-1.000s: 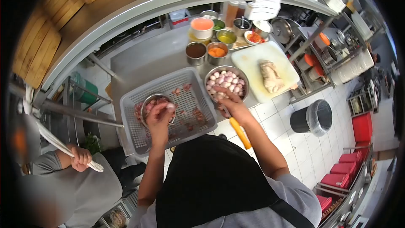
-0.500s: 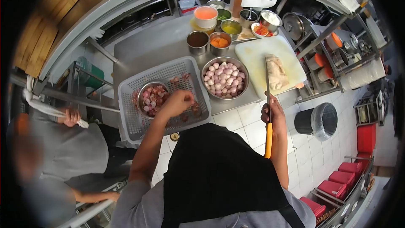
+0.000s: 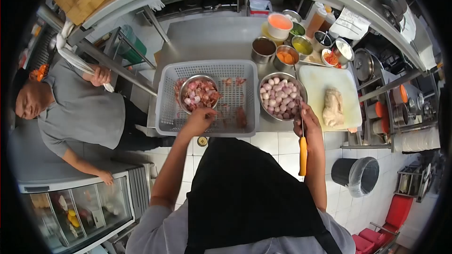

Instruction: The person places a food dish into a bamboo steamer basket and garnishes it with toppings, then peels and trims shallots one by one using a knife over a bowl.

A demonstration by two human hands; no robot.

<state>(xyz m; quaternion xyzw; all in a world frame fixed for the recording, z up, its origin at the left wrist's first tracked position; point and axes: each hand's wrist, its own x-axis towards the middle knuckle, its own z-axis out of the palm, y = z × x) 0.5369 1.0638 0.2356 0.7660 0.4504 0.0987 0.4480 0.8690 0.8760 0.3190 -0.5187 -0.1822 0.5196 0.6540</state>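
Observation:
My left hand (image 3: 198, 122) is over the near edge of a grey perforated basket (image 3: 176, 121), fingers curled together; anything between them is hidden. Just beyond it, a small metal bowl (image 3: 197, 95) in the basket holds peels and pieces of shallot. Loose peels (image 3: 241, 116) lie on the basket's bottom. In my right hand (image 3: 309, 121) is a knife (image 3: 302, 155) with an orange handle, its narrow blade pointing away from me over the right side of a metal bowl (image 3: 262, 105) full of pinkish shallots (image 3: 281, 95).
A white cutting board (image 3: 313, 80) with a pale piece of meat (image 3: 333, 107) is at right. Behind stand several containers, including orange slices (image 3: 286, 58) and brown sauce (image 3: 263, 47). A lined bin (image 3: 346, 174) stands on the floor. A person (image 3: 84, 99) is at left.
The view has swung left, so the counter appears farther right. Relative to the basket, my left hand has moved left and nearer me. The knife has gone from beside the meat to over the shallot bowl.

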